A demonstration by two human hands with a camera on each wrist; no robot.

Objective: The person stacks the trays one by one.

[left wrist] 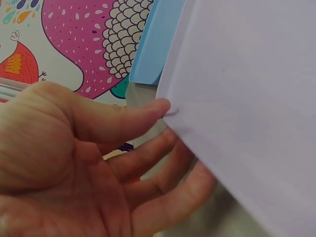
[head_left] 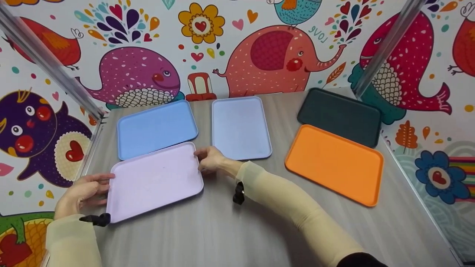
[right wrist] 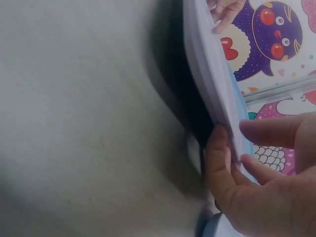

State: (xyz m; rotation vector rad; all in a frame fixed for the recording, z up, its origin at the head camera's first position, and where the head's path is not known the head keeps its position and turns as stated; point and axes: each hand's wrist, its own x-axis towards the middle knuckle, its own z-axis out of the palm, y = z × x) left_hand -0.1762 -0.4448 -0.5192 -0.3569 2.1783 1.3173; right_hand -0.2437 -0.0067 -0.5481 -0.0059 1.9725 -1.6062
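Observation:
A lilac tray (head_left: 156, 183) spans the space between both hands at the front left of the table. My left hand (head_left: 83, 191) grips its left edge; in the left wrist view the thumb lies at the tray's corner and the fingers reach beneath the rim. At the opposite edge, my right hand (head_left: 212, 159) pinches the tray, with fingers (right wrist: 219, 163) under it and the thumb at its upper side. A dark shadow shows under the tray in the right wrist view, where its edge is raised from the tabletop. Just behind it lies a blue tray (head_left: 157, 129).
A pale blue tray (head_left: 241, 128) lies at the back middle of the grey table (head_left: 245, 237). On the right, an orange tray (head_left: 334, 163) sits against a dark green tray (head_left: 341, 115). Patterned walls (head_left: 207, 66) with metal corner posts (head_left: 389, 44) enclose the table.

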